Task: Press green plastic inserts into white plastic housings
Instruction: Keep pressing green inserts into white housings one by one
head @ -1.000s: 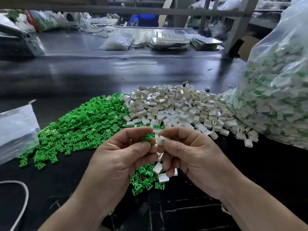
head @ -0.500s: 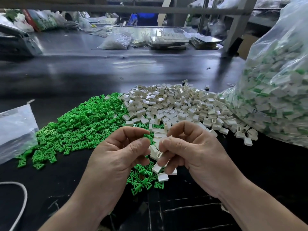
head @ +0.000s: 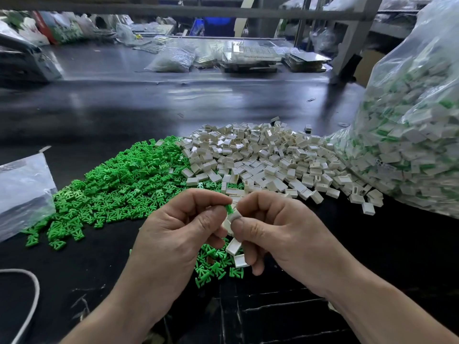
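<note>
Green insert [head: 229, 209] half-hidden in left hand [head: 173, 234]

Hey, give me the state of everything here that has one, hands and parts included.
left hand: pinches green insert
right hand: grips white housing
green insert: not yet pressed fully in
green pile: loose on table
white pile: loose, touching green pile
clear bag: stuffed with white-and-green pieces

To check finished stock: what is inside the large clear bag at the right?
The clear bag holds many white housings, several with green inserts pressed in. Pieces deeper inside are covered by the outer ones.
</note>
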A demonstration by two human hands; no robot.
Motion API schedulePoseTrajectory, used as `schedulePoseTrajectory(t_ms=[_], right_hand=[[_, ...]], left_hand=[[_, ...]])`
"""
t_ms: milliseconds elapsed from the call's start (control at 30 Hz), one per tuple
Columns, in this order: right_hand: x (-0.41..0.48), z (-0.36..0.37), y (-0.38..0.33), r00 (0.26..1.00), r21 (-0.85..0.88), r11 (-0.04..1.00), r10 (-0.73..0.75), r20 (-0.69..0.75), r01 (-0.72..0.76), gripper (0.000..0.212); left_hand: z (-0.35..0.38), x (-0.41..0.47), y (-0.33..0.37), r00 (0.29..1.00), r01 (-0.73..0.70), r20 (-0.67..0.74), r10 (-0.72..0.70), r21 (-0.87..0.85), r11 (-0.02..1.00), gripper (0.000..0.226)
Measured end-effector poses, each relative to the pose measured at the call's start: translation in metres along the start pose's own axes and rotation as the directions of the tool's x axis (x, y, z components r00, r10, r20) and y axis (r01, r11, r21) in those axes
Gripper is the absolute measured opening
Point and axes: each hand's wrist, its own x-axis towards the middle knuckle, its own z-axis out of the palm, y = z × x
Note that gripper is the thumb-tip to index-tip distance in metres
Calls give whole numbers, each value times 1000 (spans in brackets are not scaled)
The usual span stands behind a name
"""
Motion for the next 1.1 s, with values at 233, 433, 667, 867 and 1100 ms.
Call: schedulePoseTrajectory(t_ms=[233,433,667,867,1100], right_hand=[[2,-4,1,1000,121,993,11,-4,-10,12],[0,-4,0,999,131,991,24,25,-28,17],[-1,-5,-6,975,297,937,137,178,-186,38],[-3,-8,-12,950,274,919,230,212,-283,27],[-5,-4,-15,952,293,914,225,207,-279,36]], left_hand=[[1,-1,3,997,-73,-15,75,118,990,15],[-3,-1,3,999,-1,48,-1,36,999,24],[1,-2,2,929,299,319,-189,-343,891,42],[1,0,1,864,476,393,-316,-430,767,45],[7,0,1,879,463,361,-312,-487,740,38]])
